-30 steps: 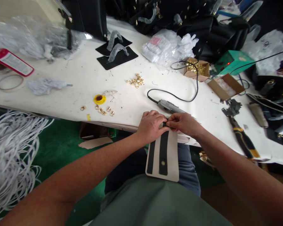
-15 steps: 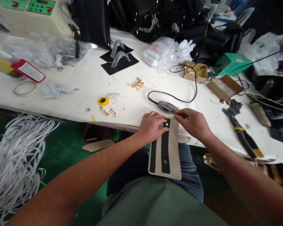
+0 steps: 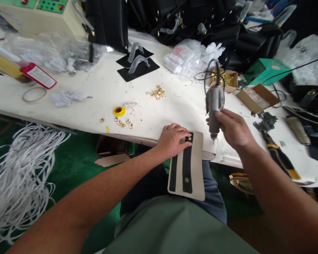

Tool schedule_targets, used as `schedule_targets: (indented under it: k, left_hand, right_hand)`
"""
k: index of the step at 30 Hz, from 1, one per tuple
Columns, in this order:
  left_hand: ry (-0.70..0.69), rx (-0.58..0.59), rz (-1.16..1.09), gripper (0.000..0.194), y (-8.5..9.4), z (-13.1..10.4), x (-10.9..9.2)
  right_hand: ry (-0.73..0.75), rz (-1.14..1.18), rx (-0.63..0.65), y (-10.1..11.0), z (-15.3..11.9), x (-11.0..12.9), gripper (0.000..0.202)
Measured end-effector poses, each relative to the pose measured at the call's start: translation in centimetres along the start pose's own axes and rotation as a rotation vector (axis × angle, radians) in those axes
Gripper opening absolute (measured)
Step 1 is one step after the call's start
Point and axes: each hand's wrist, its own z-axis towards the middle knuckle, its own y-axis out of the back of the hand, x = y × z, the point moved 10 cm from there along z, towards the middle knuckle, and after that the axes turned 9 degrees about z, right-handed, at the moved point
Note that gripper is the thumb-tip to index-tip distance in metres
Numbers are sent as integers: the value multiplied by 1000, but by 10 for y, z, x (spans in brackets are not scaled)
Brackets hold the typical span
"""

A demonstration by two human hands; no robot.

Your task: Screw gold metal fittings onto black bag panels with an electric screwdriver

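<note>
My right hand (image 3: 234, 128) grips a grey electric screwdriver (image 3: 214, 109), held upright above the table edge with its bit pointing down. Just left of the bit is a beige panel (image 3: 198, 169) with two black straps, reaching from the table edge over my lap. My left hand (image 3: 173, 139) is closed on the panel's upper left part, thumb and fingers on either side of a metal fitting (image 3: 189, 138) at the top of one black strap (image 3: 187, 162). A second round fitting (image 3: 187, 180) shows at that strap's lower end.
Gold hardware (image 3: 158, 92) lies in a pile on the white table (image 3: 95, 95), with more pieces beside a yellow tape roll (image 3: 119, 111). Pliers (image 3: 279, 157) and cardboard boxes (image 3: 257, 98) are on the right. Black handle plates (image 3: 138, 69) and plastic bags (image 3: 190, 58) lie farther back.
My right hand has picked up the electric screwdriver from the table and turned it upright, bit down, a little to the right. My left hand keeps its hold on the panel.
</note>
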Motion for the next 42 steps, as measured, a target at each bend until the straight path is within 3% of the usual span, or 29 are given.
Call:
schedule_targets:
  k: [3,7,10,17,24,33,42]
  left_hand:
    - [14,13,-3,27,-2,1,1]
    - [24,-3,-11,28,0,2,0]
    - [31,-2,-14,26,0,2,1]
    - [28,15,-9,28,0,2,1]
    - [31,12,6,29,0,2,1]
    - [26,20,8,27,0,1,0]
    - [20,36,-6,27,0,2,0]
  right_hand:
    - [-9,349,-87,-8,-17,18,43]
    - [136,358,-276,-24,-36,36,39]
    - [269,354,-340,-35,-44,43,42]
    - [374,194,-346,-47,-46,49,50]
    - [427,297,-307,-52,-44,46,42]
    - [360,186,-309,-54,-42,44,45]
    - [399,162,-233,-57,-43,46,43]
